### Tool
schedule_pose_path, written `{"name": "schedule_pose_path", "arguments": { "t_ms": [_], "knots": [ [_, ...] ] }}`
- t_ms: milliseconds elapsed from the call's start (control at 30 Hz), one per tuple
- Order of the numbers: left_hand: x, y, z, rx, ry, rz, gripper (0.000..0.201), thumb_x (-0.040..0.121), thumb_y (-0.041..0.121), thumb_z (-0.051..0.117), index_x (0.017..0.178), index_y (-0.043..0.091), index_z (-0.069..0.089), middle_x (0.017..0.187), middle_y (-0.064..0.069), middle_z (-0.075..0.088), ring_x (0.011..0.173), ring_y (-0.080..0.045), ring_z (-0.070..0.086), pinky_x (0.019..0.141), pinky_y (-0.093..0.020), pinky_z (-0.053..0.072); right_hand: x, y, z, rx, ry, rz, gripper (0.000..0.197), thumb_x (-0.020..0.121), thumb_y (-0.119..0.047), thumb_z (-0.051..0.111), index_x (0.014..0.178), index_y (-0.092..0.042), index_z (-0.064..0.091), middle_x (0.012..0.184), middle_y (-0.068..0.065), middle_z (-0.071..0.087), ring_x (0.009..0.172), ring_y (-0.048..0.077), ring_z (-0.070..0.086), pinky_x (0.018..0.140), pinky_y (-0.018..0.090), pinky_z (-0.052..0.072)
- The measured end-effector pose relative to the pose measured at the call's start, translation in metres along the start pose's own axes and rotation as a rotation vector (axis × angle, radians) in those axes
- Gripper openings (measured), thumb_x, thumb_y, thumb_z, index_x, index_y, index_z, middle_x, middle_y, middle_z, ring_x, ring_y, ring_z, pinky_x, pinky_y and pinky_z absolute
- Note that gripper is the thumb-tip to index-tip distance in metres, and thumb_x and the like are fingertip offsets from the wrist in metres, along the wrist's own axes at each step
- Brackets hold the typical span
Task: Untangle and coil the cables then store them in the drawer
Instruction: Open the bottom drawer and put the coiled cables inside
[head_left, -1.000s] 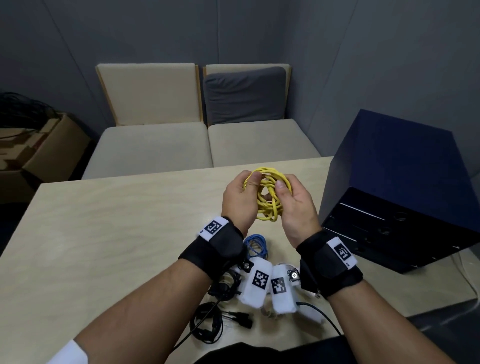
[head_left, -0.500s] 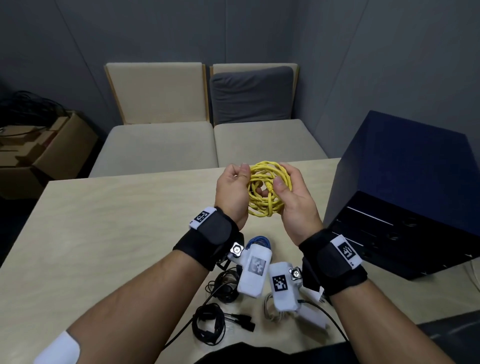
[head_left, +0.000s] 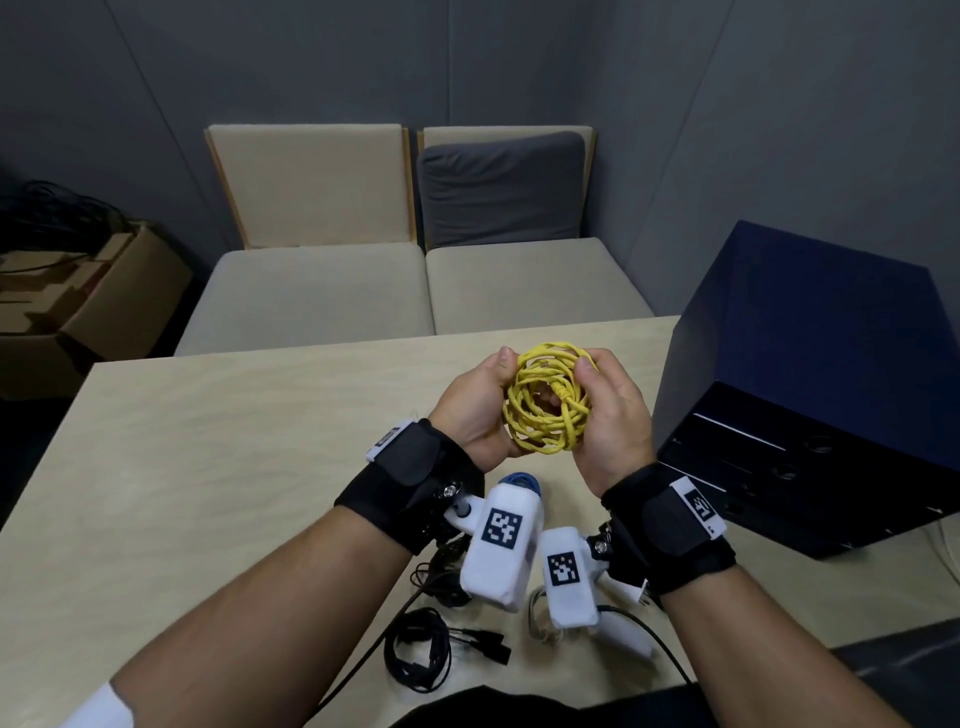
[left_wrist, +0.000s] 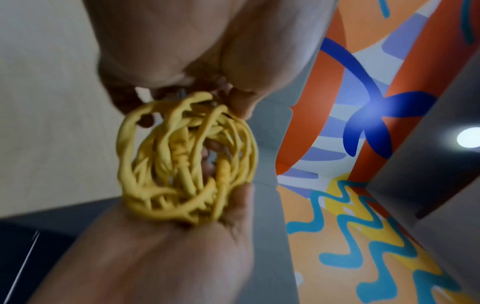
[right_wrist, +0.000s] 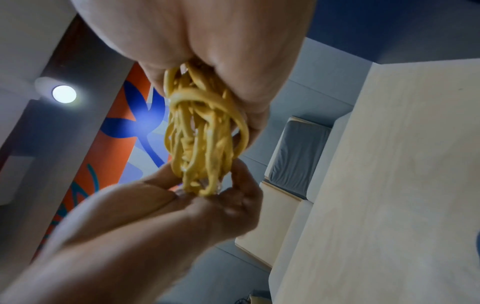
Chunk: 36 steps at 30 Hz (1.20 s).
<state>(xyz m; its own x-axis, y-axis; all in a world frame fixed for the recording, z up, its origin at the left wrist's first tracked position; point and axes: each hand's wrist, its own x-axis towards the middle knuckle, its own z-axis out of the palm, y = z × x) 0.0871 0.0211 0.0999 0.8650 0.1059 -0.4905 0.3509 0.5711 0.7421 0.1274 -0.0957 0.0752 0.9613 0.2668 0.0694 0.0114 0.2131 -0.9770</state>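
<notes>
Grip first: we hold the yellow cable (head_left: 545, 402) as a bundle between both hands, lifted clear of the table (head_left: 208, 467). Left hand (head_left: 475, 410) curls round the bundle's left side, thumb up on the top rim. Right hand (head_left: 613, 415) curls round the right side, thumb pressing the upper loops. Both hands grip the cable; nothing else is held.

Wrist views show the loops in a rough ring, but the strands cross each other and a connector end lies across the middle. So it's a coil, just not a tidy one.

Going outward, a blue cable (head_left: 522, 480) peeks out on the table below our wrists, mostly hidden by the left wrist camera. Black cables (head_left: 415, 649) lie coiled near the table's near edge, and a white cable (head_left: 540, 618) sits partly under the right wrist camera. The dark blue drawer unit (head_left: 810, 364) stands on the table just to the right of our right hand. No drawer looks pulled out.

Step, as we judge it: finishing the yellow coil, with storing not yet done. The next move calls for tucking the loose end so the loops hold. After that, one hand takes the whole bundle and the other is free to open a drawer. The cable looks stiff, so a loose grip may let it spring apart. The other cables wait their turn.
</notes>
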Motion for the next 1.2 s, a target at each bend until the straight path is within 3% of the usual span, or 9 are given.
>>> {"name": "schedule_pose_path", "arguments": {
  "t_ms": [67,200,333,533,633,767,933,1100,1200],
  "knots": [
    [0.0,-0.001,0.008,-0.029,0.046,0.016,0.046,0.103,0.041,0.029,0.118,0.007,0.056,0.11,-0.017,0.067,0.087,-0.029,0.068,0.065,-0.04,0.058,0.0,-0.002,0.002,-0.012,0.012,-0.017,0.018,0.088,-0.027,0.049,0.083,-0.017,0.063,0.085,0.014,0.064,0.084,0.031,0.061,0.08,0.05,0.05],
    [0.009,-0.005,0.015,-0.026,0.184,0.209,0.051,0.104,0.036,0.031,0.115,-0.005,0.059,0.112,-0.025,0.066,0.102,-0.033,0.066,0.094,-0.05,0.051,0.002,-0.012,0.004,-0.009,-0.038,-0.03,0.015,0.087,-0.026,0.049,0.088,-0.018,0.063,0.086,0.01,0.066,0.083,0.027,0.063,0.076,0.041,0.051],
    [0.013,0.001,0.019,-0.034,0.228,0.297,0.042,0.103,0.032,0.035,0.1,-0.001,0.061,0.105,-0.029,0.065,0.099,-0.039,0.065,0.09,-0.055,0.052,0.005,-0.021,0.001,-0.079,-0.115,-0.113,0.021,0.09,-0.025,0.05,0.11,-0.031,0.054,0.088,0.01,0.066,0.08,0.021,0.067,0.069,0.032,0.054],
    [0.009,0.004,0.022,-0.049,0.185,0.302,0.035,0.102,0.025,0.041,0.091,-0.001,0.062,0.081,-0.019,0.065,0.078,-0.031,0.066,0.083,-0.048,0.054,0.012,-0.023,-0.001,-0.264,-0.069,-0.153,0.018,0.086,-0.025,0.047,0.093,-0.02,0.063,0.09,0.005,0.068,0.086,0.022,0.065,0.078,0.041,0.055],
    [0.009,0.002,0.017,-0.034,0.195,0.321,0.043,0.101,0.031,0.043,0.103,-0.009,0.058,0.094,-0.027,0.067,0.087,-0.037,0.067,0.085,-0.049,0.055,0.01,-0.019,0.002,-0.279,-0.019,-0.166,0.019,0.086,-0.029,0.051,0.095,-0.016,0.062,0.093,0.008,0.068,0.089,0.024,0.065,0.08,0.046,0.055],
    [0.005,0.003,0.012,-0.025,0.129,0.385,0.053,0.099,0.039,0.042,0.117,-0.011,0.049,0.112,-0.033,0.06,0.103,-0.04,0.063,0.094,-0.051,0.05,0.012,-0.019,-0.002,-0.306,-0.031,-0.17,0.027,0.083,-0.042,0.062,0.099,-0.021,0.059,0.094,0.001,0.066,0.089,0.016,0.064,0.081,0.038,0.055],
    [-0.004,0.005,0.014,0.094,-0.008,0.499,0.052,0.078,0.047,0.054,0.101,0.0,0.053,0.08,-0.012,0.058,0.067,-0.018,0.056,0.062,-0.03,0.05,0.013,-0.018,-0.003,-0.256,0.095,-0.222,0.005,0.087,-0.029,0.057,0.09,-0.025,0.06,0.088,0.0,0.066,0.085,0.019,0.064,0.08,0.042,0.055],
    [-0.007,0.006,0.002,0.299,-0.092,0.459,0.024,0.087,0.031,0.062,0.103,0.014,0.061,0.084,-0.003,0.062,0.074,-0.015,0.058,0.07,-0.034,0.052,0.015,-0.02,-0.01,-0.27,0.16,-0.241,0.006,0.089,-0.021,0.058,0.086,-0.021,0.063,0.08,0.008,0.066,0.069,0.029,0.061,0.066,0.048,0.055],
    [-0.006,0.006,-0.009,0.297,-0.139,0.397,0.018,0.089,0.011,0.062,0.107,0.01,0.064,0.078,0.0,0.064,0.063,-0.011,0.06,0.061,-0.029,0.054,0.01,-0.019,-0.015,-0.23,0.092,-0.196,0.004,0.088,-0.021,0.06,0.089,-0.019,0.064,0.083,0.007,0.067,0.073,0.025,0.061,0.068,0.044,0.053]
  ]
}}
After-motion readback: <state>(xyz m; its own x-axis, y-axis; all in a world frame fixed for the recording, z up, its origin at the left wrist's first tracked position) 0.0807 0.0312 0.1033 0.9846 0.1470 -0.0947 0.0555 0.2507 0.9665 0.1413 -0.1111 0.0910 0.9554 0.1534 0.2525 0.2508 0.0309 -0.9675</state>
